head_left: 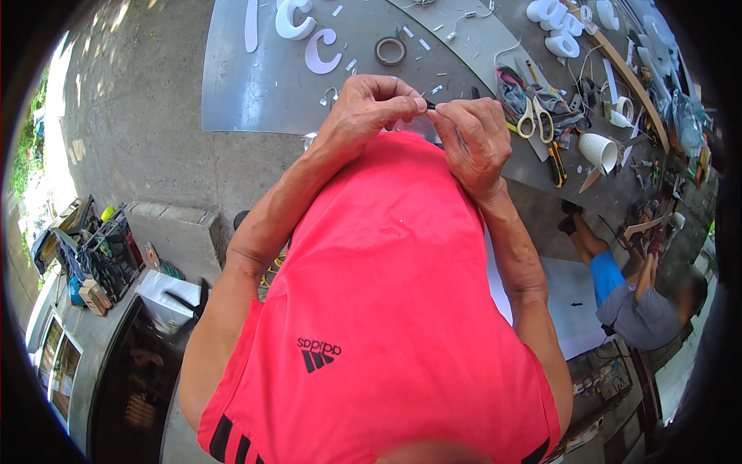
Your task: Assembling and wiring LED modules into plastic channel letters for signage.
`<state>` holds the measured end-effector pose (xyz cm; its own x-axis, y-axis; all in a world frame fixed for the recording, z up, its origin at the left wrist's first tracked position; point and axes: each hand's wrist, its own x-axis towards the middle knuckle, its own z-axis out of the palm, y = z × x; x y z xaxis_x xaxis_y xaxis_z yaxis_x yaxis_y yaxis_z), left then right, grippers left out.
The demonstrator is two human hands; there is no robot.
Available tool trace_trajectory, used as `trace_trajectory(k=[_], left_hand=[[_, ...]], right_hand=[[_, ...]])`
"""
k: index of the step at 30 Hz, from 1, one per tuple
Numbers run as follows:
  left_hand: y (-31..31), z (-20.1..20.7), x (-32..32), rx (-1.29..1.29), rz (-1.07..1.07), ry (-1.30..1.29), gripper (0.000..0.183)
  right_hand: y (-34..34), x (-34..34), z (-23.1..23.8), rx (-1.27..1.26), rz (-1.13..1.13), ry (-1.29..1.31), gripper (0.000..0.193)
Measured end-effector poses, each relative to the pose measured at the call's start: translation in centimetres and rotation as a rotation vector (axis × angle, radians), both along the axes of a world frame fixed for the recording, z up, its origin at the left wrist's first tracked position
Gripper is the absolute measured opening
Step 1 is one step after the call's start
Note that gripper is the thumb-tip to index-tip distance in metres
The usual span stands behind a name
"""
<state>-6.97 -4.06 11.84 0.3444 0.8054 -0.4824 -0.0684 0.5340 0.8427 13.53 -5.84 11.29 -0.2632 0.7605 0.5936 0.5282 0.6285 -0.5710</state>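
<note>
In front of my chest, at the table's near edge, both hands meet over a small black piece (430, 105). My left hand (365, 110) is closed, thumb and forefinger pinching one end of it. On the other end, my right hand (473, 138) pinches with its fingertips. The piece is mostly covered, so its kind cannot be made out. A roll of dark tape (390, 51) lies flat beyond my hands. Just right of my right hand are scissors with pale yellow handles (535, 119).
The grey metal table (255, 89) carries white letter shapes (322, 52), small white strips and wires. At right sit a white ribbed cup (597, 151), a yellow-black cutter (556, 164) and a wooden strip (630, 85). Another person (638, 309) works at far right.
</note>
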Motion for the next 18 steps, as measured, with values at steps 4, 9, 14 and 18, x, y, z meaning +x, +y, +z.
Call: trace_trajectory(k=[4, 9, 14, 18], left_hand=[[0.0, 0.1, 0.1, -0.014, 0.008, 0.016, 0.015], [-0.1, 0.2, 0.3, 0.047, 0.021, 0.059, 0.017], [-0.5, -0.9, 0.6, 0.302, 0.007, 0.141, 0.014], [-0.7, -1.1, 1.1, 0.707, 0.024, 0.370, 0.011]], right_hand=[[0.0, 0.4, 0.2, 0.001, 0.019, -0.089, 0.029], [0.1, 0.0, 0.5, -0.022, -0.031, -0.133, 0.027], [0.6, -0.2, 1.2, -0.113, -0.020, -0.095, 0.024], [0.9, 0.2, 1.5, -0.344, 0.038, -0.058, 0.021]])
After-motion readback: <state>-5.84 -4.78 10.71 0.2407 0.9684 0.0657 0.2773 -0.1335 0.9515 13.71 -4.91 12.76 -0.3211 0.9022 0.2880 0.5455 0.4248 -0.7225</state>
